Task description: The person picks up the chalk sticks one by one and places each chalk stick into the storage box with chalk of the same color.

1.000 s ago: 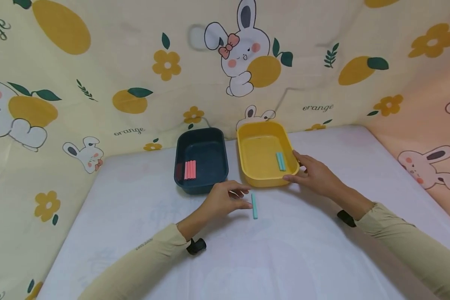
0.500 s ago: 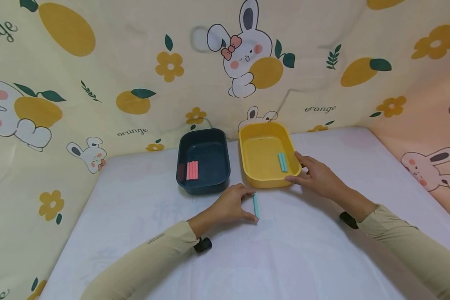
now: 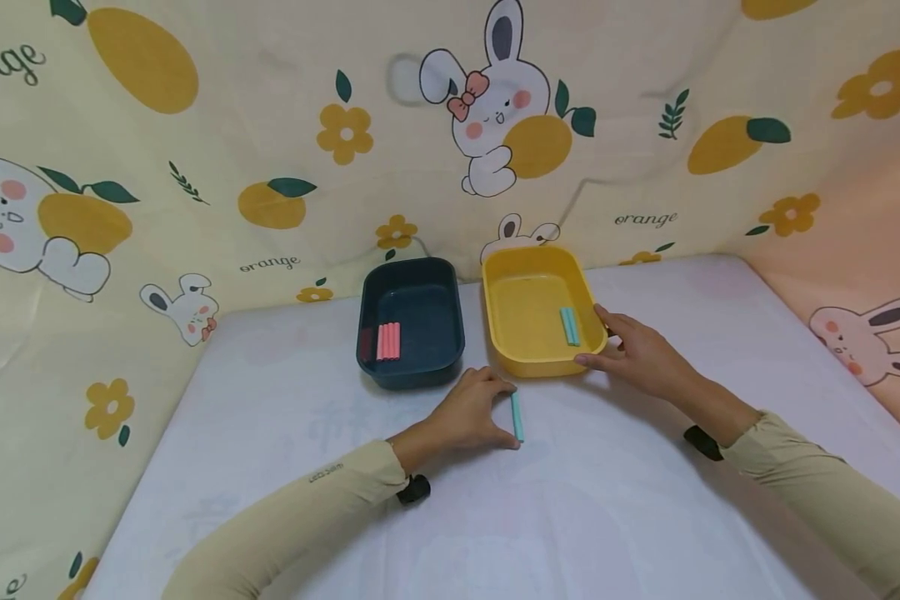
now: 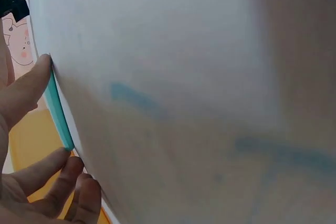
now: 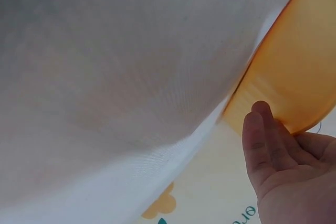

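Note:
My left hand pinches a teal chalk stick lengthwise, the thumb at its near end and a fingertip at its far end. The left wrist view shows the same chalk spanning the gap between thumb and finger, close to the tabletop. At the yellow container's near right corner, my right hand grips it, thumb on the front and fingers along the right side. Inside that container lie two teal chalk sticks side by side. In the right wrist view, my fingers lie against the yellow wall.
Left of the yellow container stands a dark blue container with several pink chalk sticks in a row. Both are near the back of the white-covered table. A printed cloth rises behind and at the sides.
My left hand has moved slightly right and nearer, and its thumb and finger have closed onto the ends of the teal chalk. My right hand stays at the yellow container. The head view has shifted slightly.

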### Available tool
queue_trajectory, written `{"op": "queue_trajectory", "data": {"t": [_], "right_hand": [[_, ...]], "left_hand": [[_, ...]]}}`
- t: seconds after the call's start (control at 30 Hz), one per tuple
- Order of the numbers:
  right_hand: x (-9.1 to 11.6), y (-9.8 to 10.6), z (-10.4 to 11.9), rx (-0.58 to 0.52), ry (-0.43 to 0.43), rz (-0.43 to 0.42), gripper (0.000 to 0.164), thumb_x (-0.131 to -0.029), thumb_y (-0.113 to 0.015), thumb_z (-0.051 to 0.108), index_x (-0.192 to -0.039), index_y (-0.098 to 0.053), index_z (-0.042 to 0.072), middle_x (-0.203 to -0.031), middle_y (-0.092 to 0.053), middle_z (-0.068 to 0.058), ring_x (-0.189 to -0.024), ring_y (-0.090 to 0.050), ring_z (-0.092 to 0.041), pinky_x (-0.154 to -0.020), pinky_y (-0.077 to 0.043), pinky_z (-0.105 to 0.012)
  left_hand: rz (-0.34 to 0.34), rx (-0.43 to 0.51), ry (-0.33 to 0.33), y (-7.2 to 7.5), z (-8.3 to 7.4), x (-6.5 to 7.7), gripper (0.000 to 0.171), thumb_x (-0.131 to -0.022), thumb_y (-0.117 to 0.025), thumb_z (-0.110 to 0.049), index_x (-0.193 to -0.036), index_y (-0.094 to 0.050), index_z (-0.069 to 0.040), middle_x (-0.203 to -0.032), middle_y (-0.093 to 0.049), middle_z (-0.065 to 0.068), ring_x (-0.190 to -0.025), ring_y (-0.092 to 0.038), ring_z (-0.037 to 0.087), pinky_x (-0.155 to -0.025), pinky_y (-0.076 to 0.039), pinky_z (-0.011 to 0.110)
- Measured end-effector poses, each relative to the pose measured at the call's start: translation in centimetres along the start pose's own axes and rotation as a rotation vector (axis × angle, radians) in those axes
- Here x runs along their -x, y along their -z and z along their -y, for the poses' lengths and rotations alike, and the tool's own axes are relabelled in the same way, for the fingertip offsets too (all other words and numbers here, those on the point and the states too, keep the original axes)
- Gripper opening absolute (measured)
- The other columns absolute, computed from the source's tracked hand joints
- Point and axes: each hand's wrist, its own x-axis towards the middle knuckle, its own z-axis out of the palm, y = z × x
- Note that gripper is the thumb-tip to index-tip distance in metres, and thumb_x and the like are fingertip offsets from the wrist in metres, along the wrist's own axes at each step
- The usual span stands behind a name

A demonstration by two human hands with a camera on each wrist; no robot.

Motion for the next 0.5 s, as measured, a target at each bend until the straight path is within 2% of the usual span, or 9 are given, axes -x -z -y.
{"op": "queue_trajectory", "data": {"t": [0.3,0.5], "right_hand": [[0.09,0.12,0.26,0.0,-0.001,0.001,0.103,-0.087,-0.061,0.068,-0.16,-0.015,0.012,-0.147,-0.045,-0.023,-0.115,-0.057,-0.039,-0.095,-0.051,-0.056],[0.13,0.16,0.26,-0.002,0.002,-0.001,0.103,-0.087,-0.061,0.067,-0.16,-0.015,0.012,-0.148,-0.044,-0.023,-0.115,-0.057,-0.039,-0.095,-0.051,-0.056]], "left_hand": [[-0.003,-0.01,0.015,0.07,-0.33,-0.05,0.079,-0.067,-0.089,-0.049,-0.134,-0.063,-0.015,-0.132,-0.056,0.003,-0.116,-0.048,0.019,-0.099,-0.046,0.028],[0.003,0.019,0.027,0.21,-0.33,-0.09,0.078,-0.067,-0.09,-0.046,-0.134,-0.063,-0.015,-0.133,-0.057,0.003,-0.117,-0.049,0.019,-0.099,-0.046,0.028]]}}
